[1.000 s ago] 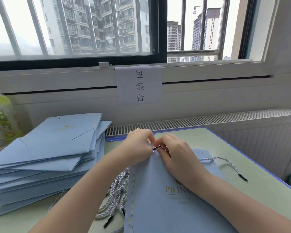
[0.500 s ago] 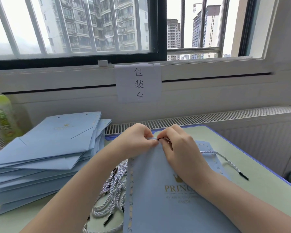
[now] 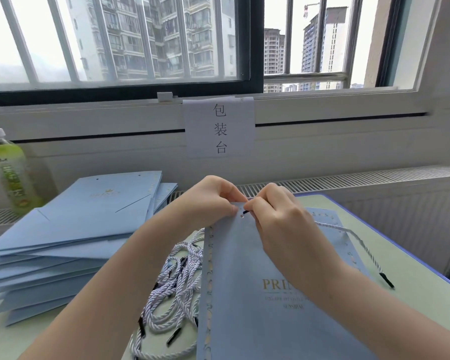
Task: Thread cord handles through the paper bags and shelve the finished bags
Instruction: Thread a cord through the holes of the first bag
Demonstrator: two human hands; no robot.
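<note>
Pinching the black tip of a cord (image 3: 348,233) with the right hand (image 3: 276,219), right at a punched hole near the top edge of the blue paper bag (image 3: 257,294) lying flat on the green table (image 3: 413,255). Left hand (image 3: 213,201) grips that top edge with curled fingers. Loose cords (image 3: 174,287) sit just left of the bag, and a stack of flat bags (image 3: 76,235) is further left.

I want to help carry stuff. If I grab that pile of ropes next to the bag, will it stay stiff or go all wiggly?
Probably wiggly: the cords lie in loose, tangled loops. They look thin, so likely light. One may drag others along, since they overlap.
</note>
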